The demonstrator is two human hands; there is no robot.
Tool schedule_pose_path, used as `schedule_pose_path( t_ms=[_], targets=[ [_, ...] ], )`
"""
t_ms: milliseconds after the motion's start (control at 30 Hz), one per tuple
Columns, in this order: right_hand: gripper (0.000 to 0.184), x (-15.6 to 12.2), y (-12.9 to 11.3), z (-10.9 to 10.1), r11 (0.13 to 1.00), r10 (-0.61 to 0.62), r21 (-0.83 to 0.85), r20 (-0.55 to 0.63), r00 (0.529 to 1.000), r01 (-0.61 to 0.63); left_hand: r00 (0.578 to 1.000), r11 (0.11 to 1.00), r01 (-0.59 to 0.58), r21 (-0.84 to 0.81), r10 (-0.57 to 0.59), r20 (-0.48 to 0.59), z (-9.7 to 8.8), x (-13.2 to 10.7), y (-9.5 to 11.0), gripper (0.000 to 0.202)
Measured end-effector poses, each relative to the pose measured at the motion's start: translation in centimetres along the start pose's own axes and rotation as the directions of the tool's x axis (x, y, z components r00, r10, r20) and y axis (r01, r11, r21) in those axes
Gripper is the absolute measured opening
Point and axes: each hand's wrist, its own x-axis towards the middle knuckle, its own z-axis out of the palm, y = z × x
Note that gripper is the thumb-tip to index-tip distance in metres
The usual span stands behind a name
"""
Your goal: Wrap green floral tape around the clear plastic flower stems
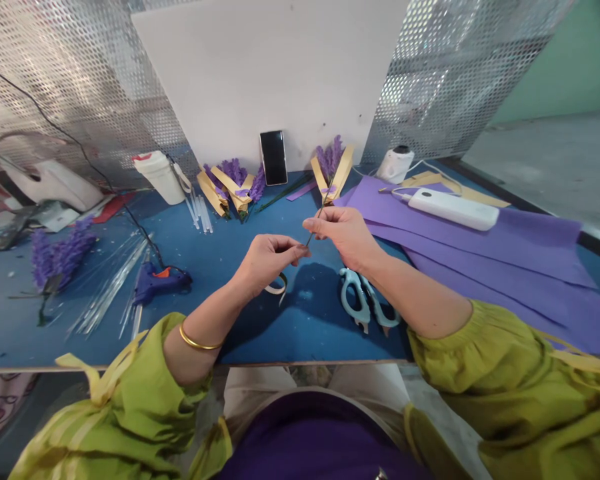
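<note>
A thin dark stem (pixel 310 239) slants upward between my two hands over the middle of the table. My left hand (pixel 265 265) pinches its lower end with thumb and fingertips. Higher up, my right hand (pixel 347 235) grips the same stem between thumb and fingers. Just below my left hand lies a small roll of pale tape (pixel 279 291), partly hidden by that hand. Light-blue-handled scissors (pixel 355 303) rest under my right wrist, their blades out of sight. Behind my right hand lies a small bouquet of purple flowers (pixel 329 160) in yellow paper.
More wrapped purple bouquets (pixel 235 183) and a phone (pixel 273 157) are by the white board (pixel 275 73). Purple sheets (pixel 480 267) carry a white power bank (pixel 454 209). On the left are a blue glue gun (pixel 155 283), glue sticks (pixel 200 212), clear strips (pixel 113 287) and loose purple flowers (pixel 63 253).
</note>
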Motion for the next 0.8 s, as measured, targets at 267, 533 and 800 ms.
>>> schedule_pose_path(
  t_ms=[267,533,800],
  targets=[
    [0.036,0.13,0.03,-0.24,0.995,0.071,0.063,0.06,0.996,-0.075,0.999,0.997,0.033,-0.074,-0.031,0.032,-0.04,-0.07,0.15,0.028],
    [0.025,0.09,0.12,-0.38,0.978,0.086,0.173,0.188,0.979,-0.119,0.996,0.974,0.083,-0.211,-0.073,0.052,-0.15,0.03,-0.06,0.03],
    [0.035,0.09,0.29,-0.08,0.997,0.011,0.08,0.047,0.999,-0.015,0.995,0.985,0.097,-0.14,-0.093,0.037,-0.03,-0.01,0.36,0.03]
  ],
)
